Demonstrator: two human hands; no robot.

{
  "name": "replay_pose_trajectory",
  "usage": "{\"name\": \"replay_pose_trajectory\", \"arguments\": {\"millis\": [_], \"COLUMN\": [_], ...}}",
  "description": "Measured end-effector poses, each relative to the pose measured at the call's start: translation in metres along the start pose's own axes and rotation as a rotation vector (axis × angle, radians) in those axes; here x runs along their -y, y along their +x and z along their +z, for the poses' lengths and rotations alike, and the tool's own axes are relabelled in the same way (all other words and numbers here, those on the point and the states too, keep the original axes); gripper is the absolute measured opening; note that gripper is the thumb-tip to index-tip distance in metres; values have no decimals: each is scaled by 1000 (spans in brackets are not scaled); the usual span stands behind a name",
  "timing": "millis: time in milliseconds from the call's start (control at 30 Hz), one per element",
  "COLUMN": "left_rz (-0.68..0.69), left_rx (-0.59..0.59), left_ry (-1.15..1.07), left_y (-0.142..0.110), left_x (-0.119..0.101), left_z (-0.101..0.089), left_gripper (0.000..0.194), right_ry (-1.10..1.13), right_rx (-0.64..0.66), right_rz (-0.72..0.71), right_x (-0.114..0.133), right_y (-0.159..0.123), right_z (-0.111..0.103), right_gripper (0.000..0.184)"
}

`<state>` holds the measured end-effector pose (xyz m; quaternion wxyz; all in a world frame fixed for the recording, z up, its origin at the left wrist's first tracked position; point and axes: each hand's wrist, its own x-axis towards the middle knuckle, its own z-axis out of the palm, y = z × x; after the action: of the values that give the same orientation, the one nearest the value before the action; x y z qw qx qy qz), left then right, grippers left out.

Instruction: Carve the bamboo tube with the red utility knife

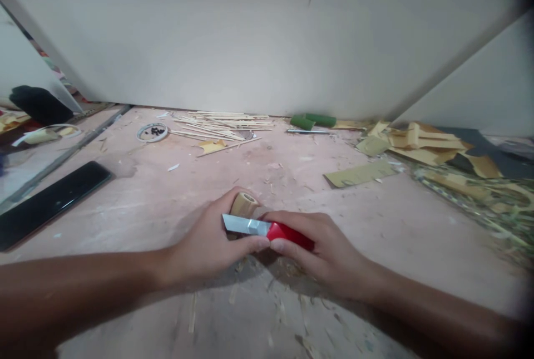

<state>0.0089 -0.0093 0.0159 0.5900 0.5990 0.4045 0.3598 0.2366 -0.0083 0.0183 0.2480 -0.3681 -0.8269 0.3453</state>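
Observation:
A short, pale tube that looks like bamboo (242, 206) stands tilted in my left hand (212, 236), its hollow end facing up and away. The left fingers wrap round it, and the thumb reaches right to the knife. My right hand (329, 242) is closed round the red handle of a utility knife (287, 234). Its broad silver blade points left and lies across the near side of the tube; whether the edge touches it I cannot tell. Both thumb tips meet near the base of the blade. The lower part of the tube is hidden behind the blade and hand.
A phone (54, 200) lies at the left. Farther back are a round lid with dark bits (152, 132), thin sticks (221, 125) and green tubes (312, 120). Sandpaper (361, 173) and a heap of shavings (479, 192) lie right. A white panel (233, 42) closes off the back.

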Motion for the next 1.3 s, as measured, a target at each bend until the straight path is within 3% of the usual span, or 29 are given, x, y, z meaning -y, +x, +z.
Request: {"name": "replay_pose_trajectory", "arguments": {"millis": [167, 333, 567, 867, 1067, 1200, 1300], "left_rz": [-11, -34, -50, -28, -22, 20, 50], "left_rx": [-3, -5, -52, -91, -153, -191, -183], "left_ry": [5, -21, 119, 91, 61, 53, 22], "left_y": [0, 0, -2, 1, 3, 5, 7], "left_x": [1, 0, 5, 6, 5, 4, 5], "left_z": [-1, 0, -1, 0, 2, 4, 3], "left_gripper": [44, 36, 37, 44, 39, 26, 27], "right_ry": [39, 62, 27, -80, -136, -51, -14], "right_rx": [19, 38, 21, -99, -202, -309, -341], "right_rz": [1, 18, 16, -33, -5, 125, 149], "right_x": [2, 2, 1, -2, 2, 0, -1], "right_y": [1, 1, 0, -5, -6, -2, 0], "right_z": [-1, -2, -1, 6, 11, 12, 10], "right_gripper": [23, 27, 28, 26, 22, 19, 18]}}
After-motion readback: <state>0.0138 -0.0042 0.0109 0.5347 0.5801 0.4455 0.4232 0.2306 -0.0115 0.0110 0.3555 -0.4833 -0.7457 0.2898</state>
